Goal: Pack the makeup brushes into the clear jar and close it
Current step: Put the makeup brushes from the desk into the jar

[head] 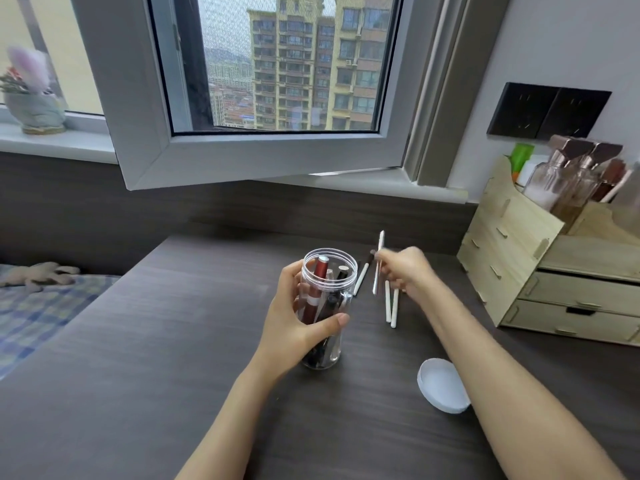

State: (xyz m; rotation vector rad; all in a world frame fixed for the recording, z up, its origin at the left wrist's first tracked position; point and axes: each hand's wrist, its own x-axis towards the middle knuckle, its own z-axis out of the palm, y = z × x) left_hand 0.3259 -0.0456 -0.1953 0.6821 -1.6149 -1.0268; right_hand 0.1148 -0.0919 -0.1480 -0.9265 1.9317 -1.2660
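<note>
dark desk [173, 358]; clear jar [328, 299] lidless, upright, brushes inside

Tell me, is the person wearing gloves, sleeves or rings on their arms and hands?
No. Both forearms are bare right down to the bottom edge of the picture, with no sleeves showing. The left hand and the right hand wear no gloves, and no rings, watch or bracelet can be seen. The right hand is a little blurred, so tiny details there are hard to tell.

No legible txt from my feed: nothing readable on the clear jar [328, 306], the white lid [441, 386] near the tabletop's front-right edge, or the wooden organizer [512, 251] at its right edge.
</note>
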